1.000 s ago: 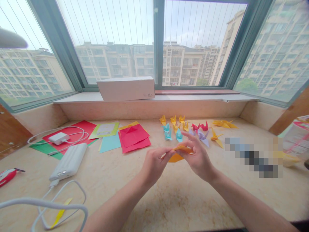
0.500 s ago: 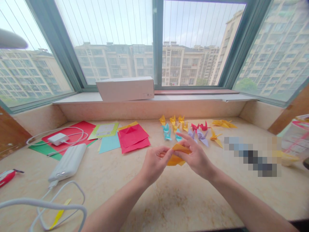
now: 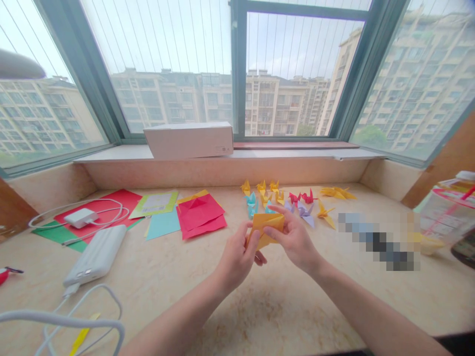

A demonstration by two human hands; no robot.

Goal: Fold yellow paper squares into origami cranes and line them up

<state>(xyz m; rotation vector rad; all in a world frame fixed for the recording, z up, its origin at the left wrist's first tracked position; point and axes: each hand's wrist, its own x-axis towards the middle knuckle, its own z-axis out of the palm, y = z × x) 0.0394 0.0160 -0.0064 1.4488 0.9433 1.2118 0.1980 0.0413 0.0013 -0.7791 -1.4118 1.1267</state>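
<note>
A folded piece of orange-yellow origami paper (image 3: 267, 223) is held up above the tabletop between both hands. My left hand (image 3: 239, 252) grips its left side, thumb on the near face and the other fingers behind. From the right, my right hand (image 3: 297, 240) pinches it, with the thumb laid across the front and the fingers partly hidden behind. Just beyond the hands stand several small folded paper cranes: yellow cranes (image 3: 261, 186), blue cranes (image 3: 252, 200), red cranes (image 3: 307, 196) and a purple crane (image 3: 306, 212).
Left of the hands lie red paper sheets (image 3: 202, 215), a light blue sheet (image 3: 163, 226), a white power bank (image 3: 97, 254) and a white cable (image 3: 67, 324). A white box (image 3: 189, 141) sits on the window ledge. To the right stands a clear plastic container (image 3: 451, 210).
The paper has been turned so a flat, folded face shows toward me. My right thumb now lies across its front. The whole view has shifted slightly.
</note>
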